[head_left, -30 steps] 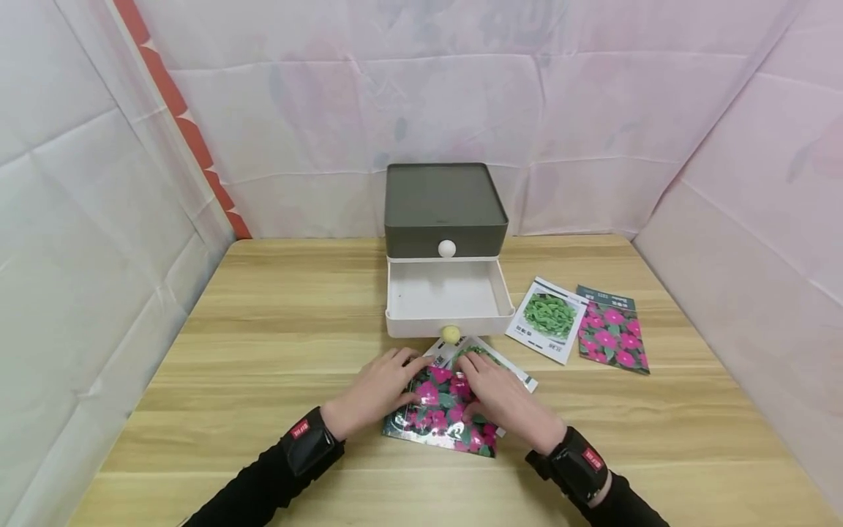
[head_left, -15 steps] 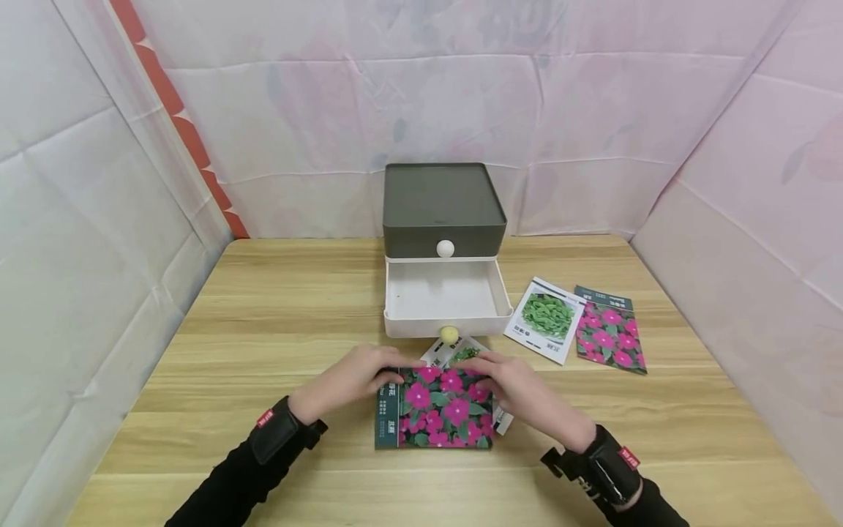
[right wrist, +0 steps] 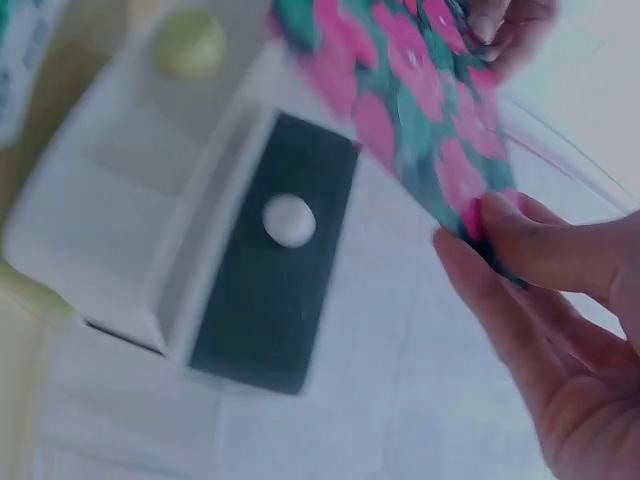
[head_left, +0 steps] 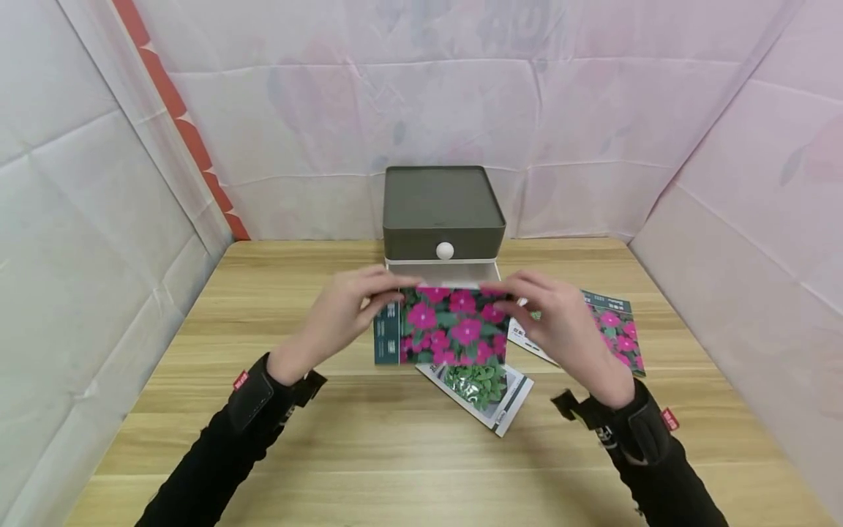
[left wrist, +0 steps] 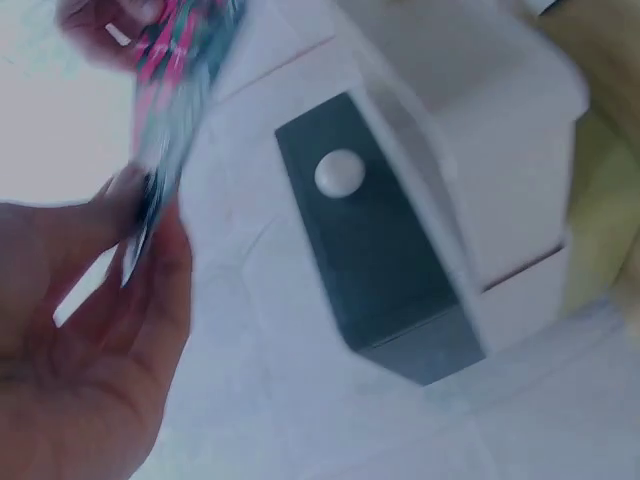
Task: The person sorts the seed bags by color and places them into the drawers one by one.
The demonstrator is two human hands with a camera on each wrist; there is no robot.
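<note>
Wooden worktop [head_left: 276, 424], pale fabric walls, 2 hands lifting 1 flower seed packet [head_left: 443, 326].

At frame centre the left hand [head_left: 342, 315] and right hand [head_left: 560, 322] each pinch an upper corner of the packet, the grip thumb against fingertips, wrists raised, forearms angled inward. It hangs above the open white drawer [head_left: 443, 275] of the grey drawer box [head_left: 443, 208]; a green-leaf packet [head_left: 481, 388] lies below.

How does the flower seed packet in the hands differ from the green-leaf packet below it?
The flower seed packet shows pink blooms; the green-leaf packet shows green leaves on white. The flower packet is held up by the left hand and right hand; the leaf packet lies flat on the table. Both are flat packets.
</note>
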